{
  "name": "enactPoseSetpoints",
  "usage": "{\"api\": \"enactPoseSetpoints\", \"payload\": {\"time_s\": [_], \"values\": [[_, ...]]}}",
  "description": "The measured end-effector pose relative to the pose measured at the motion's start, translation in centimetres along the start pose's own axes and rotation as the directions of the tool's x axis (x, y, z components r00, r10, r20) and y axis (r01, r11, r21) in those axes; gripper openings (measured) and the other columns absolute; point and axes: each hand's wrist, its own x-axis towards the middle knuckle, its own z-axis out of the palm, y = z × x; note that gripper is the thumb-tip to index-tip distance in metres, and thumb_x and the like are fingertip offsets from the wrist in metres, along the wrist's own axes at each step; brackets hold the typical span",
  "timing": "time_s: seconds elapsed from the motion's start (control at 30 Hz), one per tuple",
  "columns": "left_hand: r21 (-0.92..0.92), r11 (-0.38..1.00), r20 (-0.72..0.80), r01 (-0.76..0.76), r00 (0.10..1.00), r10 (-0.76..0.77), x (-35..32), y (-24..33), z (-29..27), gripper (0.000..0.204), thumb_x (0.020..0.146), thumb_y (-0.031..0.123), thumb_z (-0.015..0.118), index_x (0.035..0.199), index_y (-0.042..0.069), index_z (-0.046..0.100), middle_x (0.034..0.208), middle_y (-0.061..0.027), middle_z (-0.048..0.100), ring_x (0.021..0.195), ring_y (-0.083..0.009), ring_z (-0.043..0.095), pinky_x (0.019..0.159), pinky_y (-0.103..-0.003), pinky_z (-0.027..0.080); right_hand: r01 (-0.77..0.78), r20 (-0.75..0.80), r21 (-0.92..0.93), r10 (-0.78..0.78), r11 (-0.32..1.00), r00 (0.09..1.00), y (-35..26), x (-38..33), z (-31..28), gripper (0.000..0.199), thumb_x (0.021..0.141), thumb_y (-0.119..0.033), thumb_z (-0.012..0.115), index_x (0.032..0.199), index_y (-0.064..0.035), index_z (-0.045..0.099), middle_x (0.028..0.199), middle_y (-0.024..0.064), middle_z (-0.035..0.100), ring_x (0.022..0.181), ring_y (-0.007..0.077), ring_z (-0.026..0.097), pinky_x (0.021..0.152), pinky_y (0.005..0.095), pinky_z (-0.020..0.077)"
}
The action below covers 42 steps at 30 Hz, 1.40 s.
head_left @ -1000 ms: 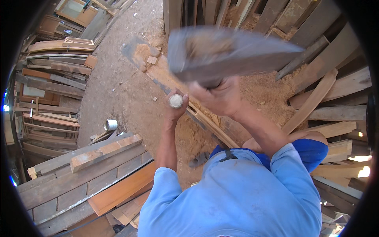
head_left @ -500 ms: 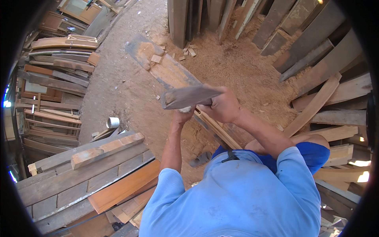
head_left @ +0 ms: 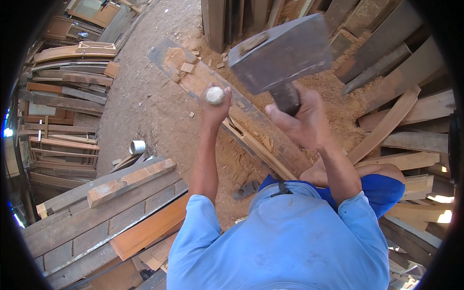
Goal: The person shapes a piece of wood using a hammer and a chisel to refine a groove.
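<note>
My left hand [head_left: 213, 112] is closed around a chisel [head_left: 214, 95]. Its pale, battered handle end points up at me, and its blade is mostly hidden below the fist. A light wooden piece [head_left: 266, 153] with a slot cut in it lies under that hand, running back toward my lap. My right hand [head_left: 307, 118] grips the handle of a wooden mallet [head_left: 285, 55]. The mallet's big dark head is raised, up and to the right of the chisel and apart from it.
A long worn plank [head_left: 232, 104] with shavings and small offcuts lies beneath the work. Stacked boards [head_left: 92, 212] stand at the lower left, beside a white cup-like container [head_left: 137, 147]. Upright and leaning timber [head_left: 382, 67] lines the right. Sawdust [head_left: 350, 118] covers the ground.
The mallet has lifted away from the chisel, up and to the right, and its head now shows broadside. My left hand and the chisel have shifted a little up and left.
</note>
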Motion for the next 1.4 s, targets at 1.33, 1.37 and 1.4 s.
{"api": "enactPoseSetpoints", "payload": {"time_s": [1.33, 1.37, 1.4], "values": [[0.266, 0.942, 0.106, -0.207, 0.977, 0.184, -6.8, -1.7, -0.6, 0.025, 0.086, 0.011, 0.076, 0.076, 0.004, 0.054, 0.068, -0.0078, 0.057, 0.06, -0.0157, 0.051, 0.058, -0.032, 0.044, 0.056, 0.173, -0.439, 0.023, 0.897, 0.985, 3.8, 2.8, 1.9, 0.028, 0.082, -0.017, 0.071, 0.105, -0.0032, 0.064, 0.074, 0.0165, 0.065, 0.065, 0.033, 0.063, 0.064, 0.0409, 0.0504], [0.26, 0.943, 0.11, -0.208, 0.977, 0.185, -6.8, -1.9, -0.8, 0.025, 0.086, 0.011, 0.076, 0.077, 0.004, 0.053, 0.068, -0.0073, 0.057, 0.06, -0.0158, 0.051, 0.058, -0.032, 0.044, 0.097, 0.126, -0.319, -0.06, 0.943, 0.99, 2.1, 2.8, 1.8, 0.027, 0.083, -0.018, 0.071, 0.105, -0.0035, 0.065, 0.074, 0.0162, 0.065, 0.064, 0.0318, 0.063, 0.063, 0.0402, 0.0504], [0.256, 0.943, 0.11, -0.214, 0.975, 0.191, -6.6, -2.0, -0.8, 0.025, 0.086, 0.011, 0.076, 0.077, 0.004, 0.053, 0.068, -0.0068, 0.057, 0.06, -0.0159, 0.051, 0.059, -0.032, 0.044, 0.152, 0.068, -0.195, -0.142, 0.969, 0.988, 0.3, 2.8, 2.0, 0.027, 0.083, -0.018, 0.071, 0.105, -0.0038, 0.065, 0.073, 0.0159, 0.065, 0.063, 0.0306, 0.063, 0.063, 0.0396, 0.0504]]}}
